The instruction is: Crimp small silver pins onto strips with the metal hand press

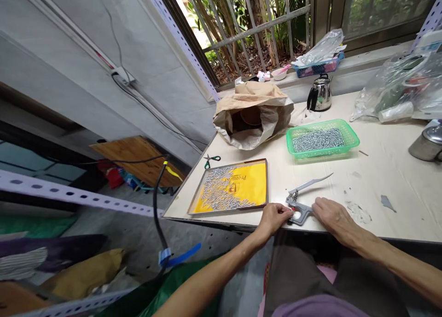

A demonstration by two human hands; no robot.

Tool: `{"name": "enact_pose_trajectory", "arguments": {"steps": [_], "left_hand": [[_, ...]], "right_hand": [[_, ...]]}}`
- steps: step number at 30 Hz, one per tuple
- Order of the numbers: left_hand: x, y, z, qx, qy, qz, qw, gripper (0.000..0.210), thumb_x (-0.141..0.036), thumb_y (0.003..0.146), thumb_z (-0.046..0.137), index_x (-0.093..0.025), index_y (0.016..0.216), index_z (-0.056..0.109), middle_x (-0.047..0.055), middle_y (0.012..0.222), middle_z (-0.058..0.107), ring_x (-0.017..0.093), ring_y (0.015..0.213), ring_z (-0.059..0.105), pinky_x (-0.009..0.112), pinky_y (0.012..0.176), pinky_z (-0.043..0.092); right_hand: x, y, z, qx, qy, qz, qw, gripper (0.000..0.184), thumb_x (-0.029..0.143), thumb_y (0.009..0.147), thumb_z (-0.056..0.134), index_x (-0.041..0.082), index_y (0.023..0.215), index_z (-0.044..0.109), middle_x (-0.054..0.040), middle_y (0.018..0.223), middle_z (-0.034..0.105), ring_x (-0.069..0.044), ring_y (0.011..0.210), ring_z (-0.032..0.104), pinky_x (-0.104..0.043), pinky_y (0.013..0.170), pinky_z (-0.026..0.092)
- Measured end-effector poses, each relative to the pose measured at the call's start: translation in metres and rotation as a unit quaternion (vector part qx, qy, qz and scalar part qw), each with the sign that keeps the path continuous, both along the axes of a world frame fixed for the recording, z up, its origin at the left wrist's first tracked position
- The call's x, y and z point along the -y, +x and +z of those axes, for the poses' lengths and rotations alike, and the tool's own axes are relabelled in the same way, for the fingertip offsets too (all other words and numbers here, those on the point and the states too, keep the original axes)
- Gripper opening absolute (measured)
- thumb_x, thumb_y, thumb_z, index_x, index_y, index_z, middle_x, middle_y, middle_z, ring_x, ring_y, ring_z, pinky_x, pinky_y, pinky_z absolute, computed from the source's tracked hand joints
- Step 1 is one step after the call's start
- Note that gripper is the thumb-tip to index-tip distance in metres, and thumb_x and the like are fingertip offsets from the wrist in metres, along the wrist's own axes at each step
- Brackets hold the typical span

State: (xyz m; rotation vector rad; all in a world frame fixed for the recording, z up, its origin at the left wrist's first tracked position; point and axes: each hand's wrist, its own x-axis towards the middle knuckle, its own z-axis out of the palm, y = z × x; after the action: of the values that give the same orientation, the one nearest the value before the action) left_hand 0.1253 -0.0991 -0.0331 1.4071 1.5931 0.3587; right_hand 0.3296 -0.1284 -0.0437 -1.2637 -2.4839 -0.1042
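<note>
The pale table spreads before me, and by a clock centred on my work the brown paper bag gapes at eleven, the shallow tray lies just past nine and the green basket stands between twelve and one. At the centre, by the near edge, sits the grey hand tool, its lever slanting toward two; my right hand curls against its three-o'clock end (whether gripping, I can't tell), while my left hand, toward eight, is pinched closed at its head, anything between the fingertips too small to make out. Smallest are the silvery metal pins, strewn in the tray and heaped in the basket.
</note>
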Motion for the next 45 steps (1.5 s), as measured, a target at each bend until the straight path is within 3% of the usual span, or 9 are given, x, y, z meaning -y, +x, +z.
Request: {"name": "enact_pose_trajectory", "arguments": {"steps": [8,12,17,25,27,30,34,40,45], "left_hand": [[-0.006,0.002,0.014,-0.009,-0.138,-0.047,0.989,0.021,-0.022,0.071,0.06,-0.013,0.053,0.057,-0.008,0.037,0.041,0.005,0.034,0.032,0.019,0.04,0.025],[-0.008,0.006,0.019,-0.018,-0.171,-0.037,0.984,0.026,-0.018,0.072,0.06,-0.015,0.049,0.05,-0.008,0.036,0.042,0.004,0.032,0.034,0.018,0.038,0.027],[-0.007,0.006,0.018,-0.02,-0.181,-0.031,0.983,0.029,-0.021,0.073,0.061,-0.015,0.048,0.049,-0.009,0.035,0.041,0.004,0.031,0.033,0.018,0.038,0.029],[-0.009,0.002,0.009,-0.04,-0.188,-0.04,0.981,0.032,-0.034,0.071,0.068,-0.014,0.052,0.052,-0.007,0.041,0.045,0.006,0.037,0.041,0.02,0.043,0.036],[-0.005,0.0,0.009,-0.075,-0.147,-0.062,0.984,0.031,-0.035,0.075,0.065,-0.014,0.055,0.055,-0.005,0.046,0.048,0.009,0.042,0.046,0.022,0.047,0.04],[0.002,0.001,0.008,-0.142,0.077,-0.118,0.98,0.018,-0.03,0.081,0.061,-0.014,0.073,0.062,0.002,0.068,0.06,0.016,0.066,0.058,0.028,0.065,0.047],[-0.003,0.02,0.0,-0.137,0.315,-0.275,0.898,0.034,-0.029,0.077,0.069,-0.018,0.108,0.058,0.01,0.114,0.059,0.024,0.105,0.053,0.04,0.09,0.046],[-0.032,0.043,-0.011,-0.115,0.313,-0.417,0.846,0.063,-0.039,0.073,0.073,-0.018,0.126,0.045,0.013,0.121,0.055,0.027,0.111,0.05,0.043,0.094,0.043],[-0.037,0.051,-0.007,-0.152,0.321,-0.432,0.829,0.075,-0.047,0.07,0.074,-0.013,0.129,0.042,0.014,0.117,0.055,0.029,0.105,0.049,0.043,0.092,0.043]], "right_hand": [[-0.002,-0.001,0.004,0.024,-0.107,0.009,0.994,0.023,0.001,0.082,0.04,0.02,0.074,0.05,-0.0035,0.077,0.054,-0.015,0.064,0.047,-0.027,0.056,0.033],[-0.01,0.006,0.009,0.014,-0.151,0.016,0.988,0.005,0.02,0.085,0.054,0.019,0.089,0.057,-0.0072,0.093,0.059,-0.018,0.08,0.053,-0.028,0.066,0.041],[-0.042,0.022,0.013,0.05,-0.16,-0.013,0.986,0.085,0.049,0.058,0.08,0.015,0.129,0.047,-0.0199,0.133,0.047,-0.037,0.119,0.043,-0.047,0.09,0.041],[-0.053,0.019,0.021,0.089,-0.204,-0.006,0.975,0.078,0.046,0.06,0.079,0.013,0.125,0.052,-0.017,0.11,0.062,-0.033,0.101,0.056,-0.044,0.082,0.043],[-0.045,0.017,0.026,0.083,-0.194,-0.009,0.977,0.072,0.04,0.065,0.077,0.015,0.127,0.05,-0.0152,0.106,0.064,-0.032,0.1,0.057,-0.043,0.081,0.042],[-0.035,0.016,0.028,0.069,-0.179,-0.006,0.981,0.068,0.032,0.072,0.073,0.016,0.132,0.046,-0.0134,0.105,0.065,-0.03,0.099,0.057,-0.043,0.083,0.039],[-0.031,0.019,0.017,0.046,-0.176,-0.001,0.983,0.07,0.027,0.075,0.069,0.016,0.137,0.039,-0.0122,0.108,0.065,-0.03,0.1,0.056,-0.045,0.086,0.038],[-0.032,0.037,0.006,0.029,-0.17,-0.01,0.985,0.079,0.039,0.071,0.072,0.02,0.139,0.035,-0.0137,0.116,0.061,-0.031,0.102,0.056,-0.043,0.081,0.042],[-0.026,0.042,0.016,0.07,-0.181,-0.037,0.98,0.051,0.035,0.068,0.076,0.014,0.111,0.057,-0.0127,0.098,0.06,-0.027,0.091,0.055,-0.037,0.075,0.046]]}}
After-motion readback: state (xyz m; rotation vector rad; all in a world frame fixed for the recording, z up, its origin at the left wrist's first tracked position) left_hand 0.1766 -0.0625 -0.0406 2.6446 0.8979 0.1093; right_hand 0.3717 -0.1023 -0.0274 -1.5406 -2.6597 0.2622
